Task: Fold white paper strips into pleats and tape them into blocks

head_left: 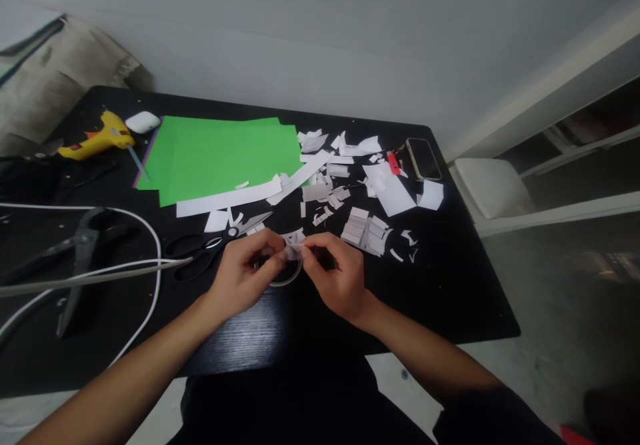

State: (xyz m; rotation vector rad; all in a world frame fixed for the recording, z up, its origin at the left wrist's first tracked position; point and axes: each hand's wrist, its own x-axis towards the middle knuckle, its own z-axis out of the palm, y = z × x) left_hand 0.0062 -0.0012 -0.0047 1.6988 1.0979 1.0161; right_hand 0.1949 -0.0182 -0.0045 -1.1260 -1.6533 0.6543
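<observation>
My left hand (253, 265) and my right hand (336, 272) meet near the front of the black table, thumbs and forefingers pinched on a small piece of white paper (293, 250). The fingers partly cover it, so its full shape is hidden. Below the hands a round ring-shaped thing (287, 282) shows only by its pale rim. Black-handled scissors (233, 232) lie beside my left hand, blades pointing right. Small folded paper pieces (367, 232) rest just beyond my right hand.
Green sheets (225, 152), white strips (230, 196) and paper scraps (325, 192) cover the table's back half. A yellow glue gun (103, 137) and white case (143, 122) sit back left. White cables (157, 272) loop at left; a phone (423, 159) lies back right.
</observation>
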